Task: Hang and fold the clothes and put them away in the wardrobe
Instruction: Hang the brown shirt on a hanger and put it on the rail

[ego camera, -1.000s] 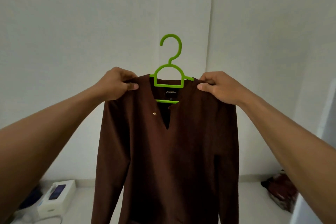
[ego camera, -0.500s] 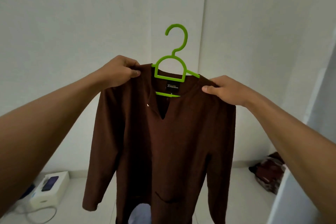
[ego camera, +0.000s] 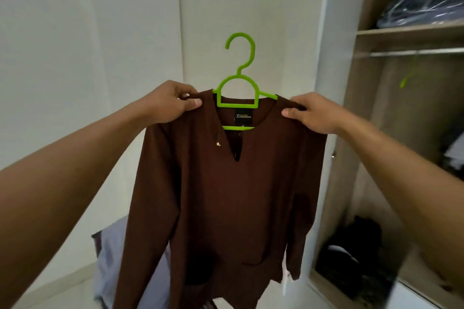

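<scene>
- As the view swung right over the last second, the left hand (ego camera: 168, 104) kept pinching the left shoulder of the dark brown long-sleeved shirt (ego camera: 226, 195), held aloft on a bright green plastic hanger (ego camera: 239, 75).
- The right hand (ego camera: 315, 114) pinched the right shoulder.
- An open wooden wardrobe (ego camera: 406, 32) had appeared at right, so hanging seemed next; its metal rail (ego camera: 414, 52) offered room, though the white door edge (ego camera: 326, 57) stood near the sleeve.

Shirt (ego camera: 226, 195) on hanger (ego camera: 238, 105) (laundry (ego camera: 110, 253) behind, perhaps)
</scene>
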`<state>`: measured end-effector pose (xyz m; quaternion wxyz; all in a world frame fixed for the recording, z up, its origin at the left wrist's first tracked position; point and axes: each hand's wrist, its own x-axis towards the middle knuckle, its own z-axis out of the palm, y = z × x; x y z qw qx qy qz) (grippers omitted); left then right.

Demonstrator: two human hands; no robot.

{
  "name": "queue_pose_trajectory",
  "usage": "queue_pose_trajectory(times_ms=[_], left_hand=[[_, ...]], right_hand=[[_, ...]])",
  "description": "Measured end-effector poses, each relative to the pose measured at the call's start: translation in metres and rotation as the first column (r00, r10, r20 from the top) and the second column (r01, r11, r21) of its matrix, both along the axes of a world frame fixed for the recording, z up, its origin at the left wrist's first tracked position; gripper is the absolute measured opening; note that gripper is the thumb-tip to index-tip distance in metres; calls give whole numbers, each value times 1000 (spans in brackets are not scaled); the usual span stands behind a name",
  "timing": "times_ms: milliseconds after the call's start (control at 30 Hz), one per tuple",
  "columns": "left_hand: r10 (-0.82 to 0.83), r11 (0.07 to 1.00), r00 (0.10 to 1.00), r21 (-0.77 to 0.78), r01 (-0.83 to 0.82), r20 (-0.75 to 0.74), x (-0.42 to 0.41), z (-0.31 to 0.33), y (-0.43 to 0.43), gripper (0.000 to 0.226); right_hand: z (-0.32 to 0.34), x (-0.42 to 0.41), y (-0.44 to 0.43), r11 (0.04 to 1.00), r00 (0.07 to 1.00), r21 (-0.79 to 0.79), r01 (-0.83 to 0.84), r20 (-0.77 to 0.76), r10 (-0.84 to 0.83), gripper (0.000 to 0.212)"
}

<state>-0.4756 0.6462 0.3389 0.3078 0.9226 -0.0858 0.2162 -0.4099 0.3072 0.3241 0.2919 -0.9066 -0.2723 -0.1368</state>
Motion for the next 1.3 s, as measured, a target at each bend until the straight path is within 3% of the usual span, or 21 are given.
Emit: queue_pose_trajectory(times_ms=[233, 367, 600, 933, 1100, 1300], left_hand=[[-225, 973, 972, -44, 229, 71, 40, -9, -89, 12], [-322, 943, 944, -62, 326, 69, 54, -8, -141, 12], [-477, 875, 876, -55, 481, 62, 74, -5, -249, 10], [-530, 840, 840, -64, 539, 120, 113, 1, -369, 6], [-496, 855, 853, -82, 513, 162, 132, 4, -414, 6], [-450, 865, 859, -117, 487, 246, 173, 2, -465, 10]], right_hand=[[-3, -61, -96, 956, 962, 105, 273, -51, -269, 22], [-1, -92, -143, 921, 924, 90, 380, -82, -373, 20], [2, -128, -220, 799, 799, 7, 601, 1, -601, 22], [21, -146, -310, 743, 743, -16, 669, 43, -668, 22], [24, -125, -348, 677, 683, -92, 730, 55, -729, 36], [16, -92, -387, 685, 684, -13, 729, 44, -728, 40]])
